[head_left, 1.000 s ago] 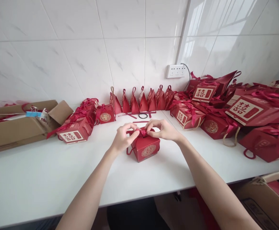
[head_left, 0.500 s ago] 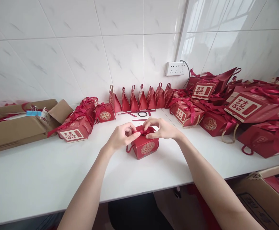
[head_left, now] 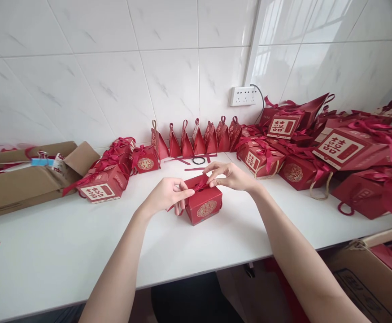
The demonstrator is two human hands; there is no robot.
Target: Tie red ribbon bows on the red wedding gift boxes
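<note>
A small red gift box [head_left: 205, 207] with a round gold emblem stands upright on the white table in front of me. Across its top lies a dark red ribbon [head_left: 201, 184], gathered into a knot or bow. My left hand [head_left: 172, 195] pinches the ribbon at the box's left side, with a ribbon end hanging near the lower fingers. From the right, my right hand [head_left: 228, 176] pinches the ribbon between thumb and fingers just above the box's top edge.
A row of red triangular boxes [head_left: 196, 142] stands by the wall. Ribboned red boxes [head_left: 340, 146] are piled right, with more boxes [head_left: 103, 183] left. An open cardboard carton [head_left: 21, 184] sits far left; another carton [head_left: 360, 278] is below the table edge. A black ring [head_left: 198, 160] lies behind.
My hands have moved slightly apart on the ribbon, the left one outward and the right one a little up, showing more of the box top. The view has shifted slightly.
</note>
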